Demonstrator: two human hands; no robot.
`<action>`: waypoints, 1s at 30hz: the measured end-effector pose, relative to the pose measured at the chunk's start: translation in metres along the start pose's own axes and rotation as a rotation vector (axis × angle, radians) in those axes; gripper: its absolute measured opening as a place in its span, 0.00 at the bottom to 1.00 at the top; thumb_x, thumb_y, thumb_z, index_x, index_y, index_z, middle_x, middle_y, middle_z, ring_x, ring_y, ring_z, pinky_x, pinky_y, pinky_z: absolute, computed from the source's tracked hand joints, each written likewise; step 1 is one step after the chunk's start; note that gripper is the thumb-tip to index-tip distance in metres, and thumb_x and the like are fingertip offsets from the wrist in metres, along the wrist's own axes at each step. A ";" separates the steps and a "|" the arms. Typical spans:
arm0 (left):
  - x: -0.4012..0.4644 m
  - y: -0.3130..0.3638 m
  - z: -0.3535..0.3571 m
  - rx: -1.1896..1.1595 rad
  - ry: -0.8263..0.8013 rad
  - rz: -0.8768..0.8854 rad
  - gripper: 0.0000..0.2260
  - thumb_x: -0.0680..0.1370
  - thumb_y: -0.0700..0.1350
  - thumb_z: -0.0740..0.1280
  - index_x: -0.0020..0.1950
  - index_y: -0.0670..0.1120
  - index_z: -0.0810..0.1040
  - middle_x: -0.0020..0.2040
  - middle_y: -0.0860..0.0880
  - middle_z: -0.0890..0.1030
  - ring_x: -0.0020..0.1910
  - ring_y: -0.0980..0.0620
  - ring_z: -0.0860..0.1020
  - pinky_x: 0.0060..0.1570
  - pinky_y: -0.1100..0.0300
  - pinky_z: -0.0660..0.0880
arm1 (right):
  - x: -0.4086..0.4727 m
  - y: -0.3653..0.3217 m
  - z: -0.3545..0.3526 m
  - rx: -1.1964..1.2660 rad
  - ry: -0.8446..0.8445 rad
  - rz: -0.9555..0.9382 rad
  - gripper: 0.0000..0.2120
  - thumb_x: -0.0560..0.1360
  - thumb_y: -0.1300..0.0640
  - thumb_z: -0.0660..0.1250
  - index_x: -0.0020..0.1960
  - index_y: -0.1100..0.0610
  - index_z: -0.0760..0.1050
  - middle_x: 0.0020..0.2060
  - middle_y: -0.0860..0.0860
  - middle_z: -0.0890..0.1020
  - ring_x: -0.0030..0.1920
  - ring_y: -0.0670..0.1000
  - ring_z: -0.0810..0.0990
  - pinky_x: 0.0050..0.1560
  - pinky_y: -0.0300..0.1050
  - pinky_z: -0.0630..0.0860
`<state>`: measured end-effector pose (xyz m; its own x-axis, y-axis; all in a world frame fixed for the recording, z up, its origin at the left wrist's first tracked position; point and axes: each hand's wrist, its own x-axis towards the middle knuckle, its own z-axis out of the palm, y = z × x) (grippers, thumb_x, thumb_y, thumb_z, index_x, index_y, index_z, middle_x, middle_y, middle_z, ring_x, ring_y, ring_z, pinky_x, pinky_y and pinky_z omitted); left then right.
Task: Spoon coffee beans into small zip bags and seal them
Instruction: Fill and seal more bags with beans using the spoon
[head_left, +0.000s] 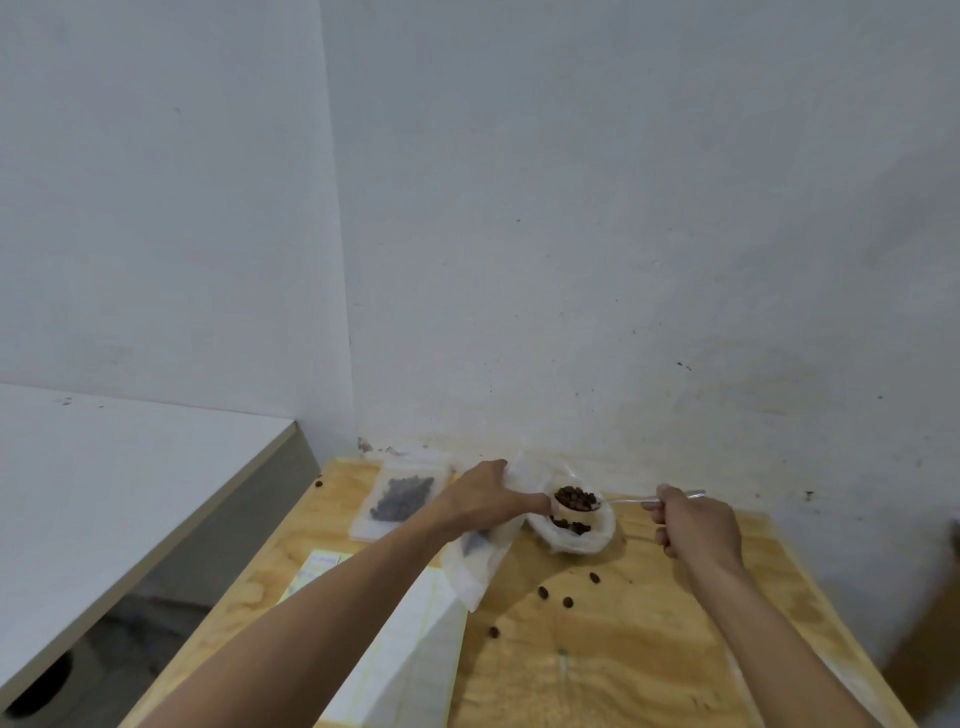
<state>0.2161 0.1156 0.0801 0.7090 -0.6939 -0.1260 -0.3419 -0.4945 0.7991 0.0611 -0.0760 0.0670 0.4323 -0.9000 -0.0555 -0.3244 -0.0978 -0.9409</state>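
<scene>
Clear-handled spoon (575, 500) w/ beans sits in right hand (698, 525), fist closed round handle. Left hand (485, 498) pinches zip bag (480, 564) mouth just beside. Source bag (576, 535) underneath. Tip slowly; keep mouth wide.

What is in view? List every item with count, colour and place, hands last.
Scoop: one, clear plastic, heaped with brown beans, above the bean bag.
Bean bag: one, clear, open, back centre of table.
Zip bag: one, translucent white, held up beside the scoop.
Filled bag: one, clear with dark beans, flat at back left.
Loose beans: several, brown, scattered mid-table.
White sheets: a stack, front left.
Table: one, light plywood.
Left hand: grips the zip bag.
Right hand: grips the scoop handle.
</scene>
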 end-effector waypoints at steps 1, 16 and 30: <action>-0.003 0.001 -0.001 0.024 0.005 0.017 0.25 0.67 0.64 0.77 0.57 0.51 0.79 0.52 0.54 0.82 0.52 0.51 0.80 0.52 0.56 0.78 | -0.001 -0.006 -0.003 0.003 -0.002 -0.012 0.17 0.78 0.55 0.65 0.36 0.61 0.83 0.29 0.56 0.83 0.31 0.57 0.79 0.39 0.53 0.77; -0.015 0.020 0.009 0.175 0.052 0.107 0.24 0.69 0.60 0.77 0.53 0.45 0.76 0.51 0.46 0.81 0.43 0.52 0.77 0.39 0.60 0.71 | -0.035 -0.067 -0.002 -0.243 -0.013 -0.602 0.22 0.83 0.47 0.60 0.39 0.59 0.82 0.31 0.59 0.83 0.33 0.60 0.82 0.39 0.56 0.81; -0.020 0.020 -0.014 -0.229 0.263 -0.020 0.40 0.74 0.64 0.72 0.76 0.41 0.63 0.58 0.50 0.70 0.55 0.50 0.69 0.52 0.55 0.67 | -0.033 0.020 -0.001 -0.981 -0.081 -0.908 0.13 0.83 0.40 0.59 0.64 0.35 0.77 0.47 0.44 0.77 0.41 0.48 0.83 0.35 0.44 0.78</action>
<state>0.2036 0.1269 0.1067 0.8592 -0.5116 -0.0106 -0.2002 -0.3552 0.9131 0.0396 -0.0490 0.0504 0.8527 -0.3299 0.4051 -0.3485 -0.9368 -0.0295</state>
